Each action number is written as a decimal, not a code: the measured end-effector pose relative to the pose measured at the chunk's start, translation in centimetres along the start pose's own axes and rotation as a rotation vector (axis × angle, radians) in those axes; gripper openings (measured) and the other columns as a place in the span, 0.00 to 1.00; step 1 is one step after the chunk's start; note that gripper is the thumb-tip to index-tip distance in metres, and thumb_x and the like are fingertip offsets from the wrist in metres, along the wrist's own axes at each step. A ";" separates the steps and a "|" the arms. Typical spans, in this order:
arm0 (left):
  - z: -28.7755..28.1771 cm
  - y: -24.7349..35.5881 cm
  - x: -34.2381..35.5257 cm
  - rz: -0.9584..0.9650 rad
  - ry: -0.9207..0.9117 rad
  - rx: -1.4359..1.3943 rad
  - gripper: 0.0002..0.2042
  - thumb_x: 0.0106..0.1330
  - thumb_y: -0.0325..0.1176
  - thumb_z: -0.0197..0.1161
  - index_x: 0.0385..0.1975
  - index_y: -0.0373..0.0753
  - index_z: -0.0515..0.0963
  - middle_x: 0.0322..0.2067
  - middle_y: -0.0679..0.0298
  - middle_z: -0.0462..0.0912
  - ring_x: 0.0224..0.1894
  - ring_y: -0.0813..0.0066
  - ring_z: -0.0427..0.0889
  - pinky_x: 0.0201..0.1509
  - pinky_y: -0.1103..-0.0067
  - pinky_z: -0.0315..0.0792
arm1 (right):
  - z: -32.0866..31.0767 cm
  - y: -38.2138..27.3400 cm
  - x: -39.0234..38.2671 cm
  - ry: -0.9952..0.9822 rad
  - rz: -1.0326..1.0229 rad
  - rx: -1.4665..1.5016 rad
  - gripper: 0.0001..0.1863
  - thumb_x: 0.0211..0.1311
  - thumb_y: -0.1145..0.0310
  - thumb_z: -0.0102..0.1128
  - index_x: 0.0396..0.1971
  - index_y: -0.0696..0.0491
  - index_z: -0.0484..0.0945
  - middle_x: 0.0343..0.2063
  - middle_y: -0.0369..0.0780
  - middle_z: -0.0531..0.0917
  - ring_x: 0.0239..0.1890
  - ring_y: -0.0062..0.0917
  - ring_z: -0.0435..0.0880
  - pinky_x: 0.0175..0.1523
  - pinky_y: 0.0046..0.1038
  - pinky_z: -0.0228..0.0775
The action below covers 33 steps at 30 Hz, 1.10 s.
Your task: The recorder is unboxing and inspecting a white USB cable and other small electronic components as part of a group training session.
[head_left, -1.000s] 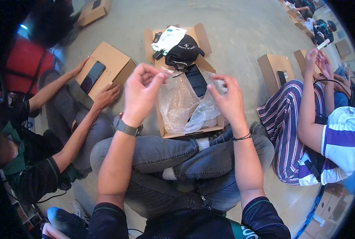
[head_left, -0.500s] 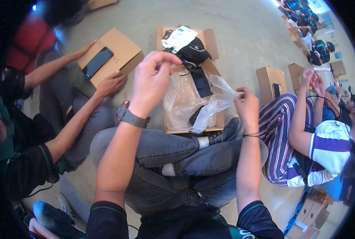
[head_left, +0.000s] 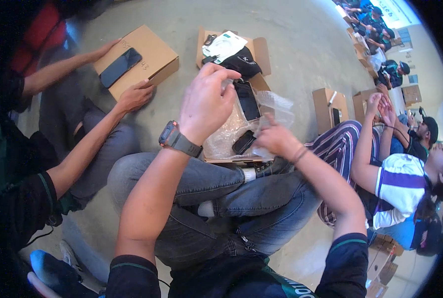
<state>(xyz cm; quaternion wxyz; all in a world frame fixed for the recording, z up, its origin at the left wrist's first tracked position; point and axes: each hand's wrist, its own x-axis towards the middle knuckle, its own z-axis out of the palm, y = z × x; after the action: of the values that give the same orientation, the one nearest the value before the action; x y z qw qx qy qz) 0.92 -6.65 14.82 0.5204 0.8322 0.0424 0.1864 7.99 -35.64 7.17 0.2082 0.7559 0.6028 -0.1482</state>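
Observation:
An open cardboard box (head_left: 263, 49) stands in front of my crossed legs, its lower part lined with clear bubble wrap (head_left: 279, 107). Within it lie a black phone-like device (head_left: 248, 101) and a smaller black device (head_left: 244, 142). My left hand (head_left: 209, 102) hangs over the box's left side, fingers curled toward the thumb; what they pinch, if anything, is hidden. Low over the right side, my right hand (head_left: 277, 139) is at the wrap beside the smaller device, its fingers smeared by motion. A black pouch (head_left: 242, 62) and white papers (head_left: 225, 45) fill the far end.
To the left, another person's hands hold a closed cardboard box (head_left: 152, 54) with a dark phone (head_left: 121, 67) on top. On the right sit a person in striped trousers (head_left: 345, 154) and an upright cardboard box (head_left: 322, 111). More people and boxes line the far right.
My right hand has moved left and down over the box from the wrap's raised corner. My left hand has shifted right. The smaller black device is now more exposed, and the raised wrap has dropped back.

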 end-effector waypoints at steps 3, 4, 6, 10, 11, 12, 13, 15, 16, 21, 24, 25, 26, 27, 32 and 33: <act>-0.7 0.5 0.5 0.098 0.013 0.079 0.10 0.68 0.27 0.62 0.45 0.40 0.87 0.44 0.58 0.83 0.34 0.66 0.85 0.43 0.71 0.78 | -4.1 3.9 -5.3 -0.139 0.110 0.046 0.08 0.64 0.64 0.60 0.29 0.39 0.87 0.39 0.31 0.87 0.58 0.26 0.83 0.81 0.57 0.47; -1.0 0.9 0.6 0.094 0.013 0.071 0.10 0.68 0.27 0.62 0.45 0.40 0.87 0.44 0.58 0.83 0.34 0.66 0.85 0.43 0.71 0.78 | -3.9 4.8 -7.1 -0.147 0.111 0.045 0.08 0.64 0.64 0.60 0.29 0.39 0.87 0.39 0.31 0.87 0.58 0.26 0.83 0.81 0.57 0.47; -1.3 1.5 0.5 0.136 0.021 0.050 0.08 0.67 0.27 0.62 0.40 0.39 0.87 0.42 0.57 0.85 0.41 0.53 0.86 0.47 0.65 0.80 | -3.9 5.3 -9.8 -0.238 0.224 -0.072 0.07 0.63 0.66 0.61 0.31 0.42 0.88 0.42 0.32 0.88 0.58 0.28 0.82 0.79 0.58 0.52; -2.4 0.7 0.1 0.230 -0.038 0.146 0.09 0.69 0.27 0.62 0.44 0.40 0.87 0.41 0.57 0.84 0.37 0.58 0.85 0.45 0.69 0.79 | -4.9 2.5 -8.5 -0.484 0.440 -0.052 0.08 0.62 0.70 0.61 0.37 0.47 0.88 0.42 0.35 0.88 0.58 0.33 0.82 0.72 0.52 0.67; -2.8 0.3 0.1 0.243 -0.071 0.237 0.08 0.68 0.27 0.62 0.43 0.40 0.86 0.40 0.57 0.84 0.38 0.56 0.85 0.46 0.68 0.79 | -5.2 1.3 -7.0 -0.323 0.444 0.104 0.09 0.60 0.72 0.61 0.39 0.49 0.86 0.41 0.38 0.87 0.57 0.35 0.82 0.66 0.47 0.71; -3.0 0.1 0.1 0.259 -0.100 0.323 0.08 0.68 0.27 0.63 0.43 0.39 0.86 0.40 0.56 0.85 0.39 0.54 0.85 0.47 0.67 0.78 | -5.5 0.2 -5.7 -0.164 0.448 0.254 0.11 0.58 0.73 0.60 0.41 0.51 0.84 0.40 0.41 0.87 0.56 0.37 0.83 0.60 0.43 0.76; -3.1 0.1 0.2 0.270 -0.102 0.325 0.08 0.68 0.27 0.63 0.43 0.39 0.86 0.40 0.56 0.85 0.39 0.54 0.85 0.47 0.67 0.78 | -4.5 -0.8 -4.2 0.037 0.371 0.368 0.12 0.58 0.74 0.60 0.42 0.52 0.83 0.39 0.42 0.86 0.54 0.38 0.82 0.58 0.40 0.77; -2.8 0.0 0.5 0.221 -0.140 0.334 0.08 0.67 0.27 0.63 0.42 0.39 0.86 0.39 0.56 0.85 0.42 0.53 0.85 0.50 0.64 0.78 | -2.2 -2.3 -0.9 0.250 0.239 0.423 0.13 0.59 0.74 0.59 0.44 0.51 0.82 0.40 0.41 0.85 0.52 0.38 0.82 0.55 0.37 0.79; -2.6 -0.1 0.5 0.236 -0.142 0.339 0.08 0.67 0.27 0.63 0.42 0.39 0.86 0.39 0.56 0.85 0.42 0.53 0.85 0.50 0.64 0.78 | -1.7 -2.8 0.8 0.262 0.183 0.370 0.14 0.59 0.74 0.59 0.45 0.50 0.83 0.41 0.40 0.84 0.52 0.38 0.82 0.54 0.38 0.79; 3.9 -5.8 -2.1 0.057 -0.529 0.321 0.11 0.68 0.27 0.58 0.44 0.39 0.87 0.42 0.50 0.87 0.47 0.49 0.86 0.53 0.61 0.79 | 3.2 -3.3 4.8 0.142 0.266 0.223 0.14 0.60 0.72 0.63 0.46 0.44 0.84 0.44 0.38 0.86 0.54 0.34 0.82 0.54 0.37 0.79; 7.7 -8.2 -3.9 0.004 -0.857 0.466 0.13 0.66 0.29 0.57 0.44 0.38 0.88 0.43 0.46 0.88 0.48 0.47 0.87 0.54 0.60 0.80 | 3.2 -3.3 5.9 0.169 0.319 0.248 0.16 0.56 0.71 0.69 0.46 0.45 0.84 0.41 0.40 0.86 0.50 0.38 0.85 0.50 0.42 0.80; 8.4 -8.5 -3.7 0.005 -0.851 0.480 0.13 0.66 0.29 0.57 0.44 0.38 0.88 0.43 0.46 0.88 0.48 0.47 0.87 0.54 0.60 0.80 | 1.8 -3.0 5.8 0.051 0.327 0.448 0.16 0.57 0.71 0.67 0.47 0.47 0.84 0.40 0.42 0.86 0.47 0.42 0.86 0.50 0.44 0.80; 9.0 -8.9 -3.4 -0.064 -0.957 0.558 0.13 0.66 0.29 0.58 0.42 0.37 0.88 0.43 0.45 0.88 0.47 0.47 0.87 0.54 0.60 0.81 | 1.0 -2.6 6.0 -0.070 0.327 0.647 0.15 0.58 0.72 0.66 0.47 0.49 0.83 0.38 0.45 0.86 0.44 0.46 0.87 0.50 0.46 0.81; 9.8 -9.2 -3.1 -0.127 -1.067 0.626 0.12 0.65 0.29 0.58 0.40 0.36 0.89 0.42 0.44 0.88 0.47 0.46 0.88 0.54 0.59 0.81 | 1.3 -1.7 6.1 0.081 0.274 0.771 0.12 0.61 0.74 0.61 0.45 0.54 0.81 0.37 0.50 0.85 0.41 0.53 0.86 0.50 0.48 0.79; 10.4 -11.7 -3.1 -0.154 -1.038 0.680 0.12 0.64 0.30 0.59 0.38 0.35 0.89 0.41 0.43 0.88 0.47 0.45 0.89 0.53 0.58 0.81 | 1.6 1.8 9.7 0.599 0.586 0.762 0.12 0.61 0.76 0.59 0.44 0.60 0.75 0.35 0.55 0.83 0.39 0.55 0.85 0.48 0.51 0.78; 10.5 -11.6 -2.8 -0.140 -1.059 0.670 0.12 0.64 0.30 0.59 0.39 0.34 0.89 0.42 0.43 0.88 0.47 0.45 0.88 0.53 0.58 0.81 | 1.8 2.7 10.8 0.579 0.677 0.724 0.15 0.60 0.76 0.60 0.47 0.60 0.73 0.40 0.55 0.82 0.42 0.55 0.84 0.48 0.52 0.78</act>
<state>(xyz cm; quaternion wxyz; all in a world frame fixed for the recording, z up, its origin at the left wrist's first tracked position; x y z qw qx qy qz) 3.48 -11.02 -0.22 0.1929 0.9248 -0.1105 -0.3088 13.13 -27.82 0.84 -0.2016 0.9396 0.2705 -0.0571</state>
